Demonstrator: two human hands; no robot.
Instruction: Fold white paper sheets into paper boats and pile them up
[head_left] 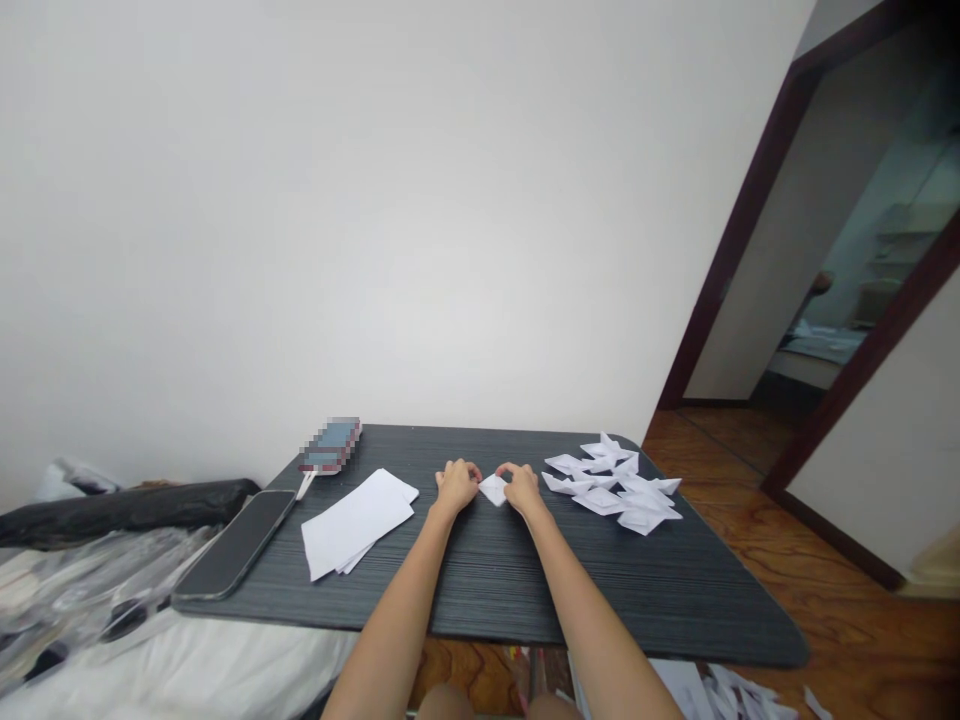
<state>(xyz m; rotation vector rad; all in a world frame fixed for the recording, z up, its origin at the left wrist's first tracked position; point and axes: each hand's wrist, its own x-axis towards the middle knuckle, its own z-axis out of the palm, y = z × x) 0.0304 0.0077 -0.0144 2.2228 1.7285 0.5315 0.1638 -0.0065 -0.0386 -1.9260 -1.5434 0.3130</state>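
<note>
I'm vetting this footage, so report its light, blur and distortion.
Head view: wall softly lit, brightest mid-frame; head view: door frame leans steeply, probably lens distortion; head view: object at the table's far-left corner pixelated; head view: back room dim, soft; head view: folded paper small, creases faint.

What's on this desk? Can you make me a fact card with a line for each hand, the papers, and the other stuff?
Left hand: fingertips at the left corner of the small folded paper
Right hand: fingers at the right side of that paper
Flat papers: loose stack of white sheets, left of both hands
Finished shapes: overlapping folded paper boats, right of both hands
Desk: dark tabletop
Far left: smartphone, screen dark
</note>
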